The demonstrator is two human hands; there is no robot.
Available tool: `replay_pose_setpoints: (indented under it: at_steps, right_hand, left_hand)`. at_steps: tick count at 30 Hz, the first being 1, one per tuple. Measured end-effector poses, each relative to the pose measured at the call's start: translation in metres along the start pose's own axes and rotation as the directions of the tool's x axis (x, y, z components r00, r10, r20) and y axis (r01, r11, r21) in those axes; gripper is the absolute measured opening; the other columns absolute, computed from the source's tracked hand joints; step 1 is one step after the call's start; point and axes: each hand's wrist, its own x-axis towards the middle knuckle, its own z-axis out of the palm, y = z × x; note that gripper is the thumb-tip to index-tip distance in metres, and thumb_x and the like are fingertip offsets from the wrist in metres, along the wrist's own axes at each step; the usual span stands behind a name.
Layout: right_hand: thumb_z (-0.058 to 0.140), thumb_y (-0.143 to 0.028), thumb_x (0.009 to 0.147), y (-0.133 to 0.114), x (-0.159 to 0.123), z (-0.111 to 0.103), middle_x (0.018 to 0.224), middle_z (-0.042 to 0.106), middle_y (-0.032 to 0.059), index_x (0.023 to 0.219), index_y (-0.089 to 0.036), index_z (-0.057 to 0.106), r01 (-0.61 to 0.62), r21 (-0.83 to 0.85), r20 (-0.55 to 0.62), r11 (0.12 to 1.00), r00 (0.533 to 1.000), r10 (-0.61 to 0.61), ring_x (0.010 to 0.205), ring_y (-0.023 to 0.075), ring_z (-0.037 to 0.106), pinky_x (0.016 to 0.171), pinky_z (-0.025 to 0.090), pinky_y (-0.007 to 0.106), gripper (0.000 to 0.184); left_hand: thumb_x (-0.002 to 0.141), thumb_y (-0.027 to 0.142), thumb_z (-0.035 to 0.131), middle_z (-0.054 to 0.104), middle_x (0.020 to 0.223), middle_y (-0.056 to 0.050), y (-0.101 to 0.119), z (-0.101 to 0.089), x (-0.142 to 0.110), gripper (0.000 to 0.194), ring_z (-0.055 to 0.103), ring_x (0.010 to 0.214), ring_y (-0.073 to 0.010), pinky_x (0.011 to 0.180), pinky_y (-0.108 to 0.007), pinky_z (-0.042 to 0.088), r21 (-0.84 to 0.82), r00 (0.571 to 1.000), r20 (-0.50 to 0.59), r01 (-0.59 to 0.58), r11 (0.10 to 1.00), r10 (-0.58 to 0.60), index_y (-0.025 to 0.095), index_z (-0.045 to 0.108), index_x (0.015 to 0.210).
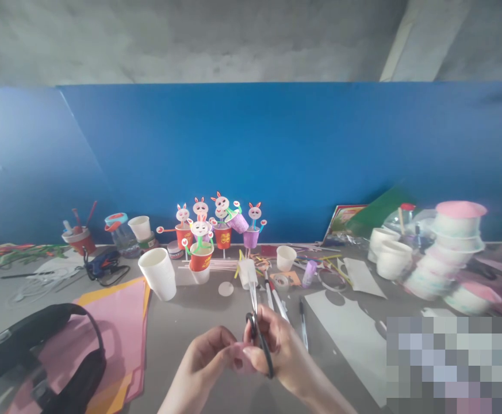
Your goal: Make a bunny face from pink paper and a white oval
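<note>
At the far left of the counter [177, 316], a red cup [78, 240] keeps slim tools upright, probably so they stay together. Nearer, a black headset [4, 339] lies partly over the pink sheets [123, 322], which overlap in a loose pile with orange edges showing. Beside them, the white paper cups [159, 273] are nested, likely to save room. Rabbit-faced cup figures [201, 261] stand grouped near the blue partition [251, 149], seemingly set back to leave working room in front. In the front middle, the left hand [207, 356] pinches the edge of a small pink paper piece [247, 363] between thumb and fingers, probably to keep it taut. The right hand [285, 351] closes around the handles of the scissors [254, 302], whose blades point away from the body and clear of the paper; its thumb is at the paper's right side, apparently steadying it. To the right lie a dark pen [303, 322] and a white sheet [341, 325] with curved notches; farther right, a pink-topped cup tower [460, 230] stands back from the front edge.
</note>
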Motion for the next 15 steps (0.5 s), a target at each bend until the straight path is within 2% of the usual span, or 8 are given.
replay_pose_setpoints:
  at_steps: [4, 9, 15]
  right_hand:
    - [0.058, -0.009, 0.063, 0.0022, 0.0010, -0.0013, 0.072, 0.060, -0.0033, 0.077, -0.019, 0.053, 0.023, -0.019, 0.000, 1.000, 1.000, -0.023, 0.056, 0.0093, 0.049, 0.049, 0.037, 0.020, 0.018]
    - [0.066, -0.011, 0.067, 0.0015, 0.0004, -0.0015, 0.070, 0.060, -0.0041, 0.077, -0.019, 0.053, 0.003, -0.043, 0.006, 0.999, 1.000, -0.002, 0.056, 0.0090, 0.048, 0.050, 0.037, 0.019, 0.019]
    - [0.066, -0.012, 0.065, -0.0005, 0.0005, -0.0015, 0.070, 0.060, -0.0038, 0.077, -0.019, 0.052, -0.014, -0.043, 0.017, 0.999, 1.000, 0.015, 0.057, 0.0092, 0.049, 0.050, 0.038, 0.019, 0.019]
  left_hand:
    - [0.087, 0.048, 0.062, 0.062, 0.069, -0.003, -0.0009, -0.0022, 0.0000, 0.037, 0.057, 0.072, -0.0167, 0.072, -0.027, 0.042, -0.052, 1.000, 0.013, -0.016, 0.999, 0.017, 0.016, 0.062, 0.069]
    - [0.084, 0.047, 0.066, 0.064, 0.067, -0.003, -0.0020, -0.0051, 0.0031, 0.035, 0.056, 0.067, -0.0151, 0.067, -0.025, 0.041, 0.026, 0.999, 0.026, -0.023, 0.999, 0.023, 0.015, 0.062, 0.069]
    - [0.083, 0.045, 0.066, 0.063, 0.065, -0.002, -0.0007, -0.0064, 0.0021, 0.034, 0.056, 0.067, -0.0153, 0.068, -0.025, 0.042, 0.008, 1.000, 0.030, -0.009, 1.000, 0.009, 0.015, 0.062, 0.068]
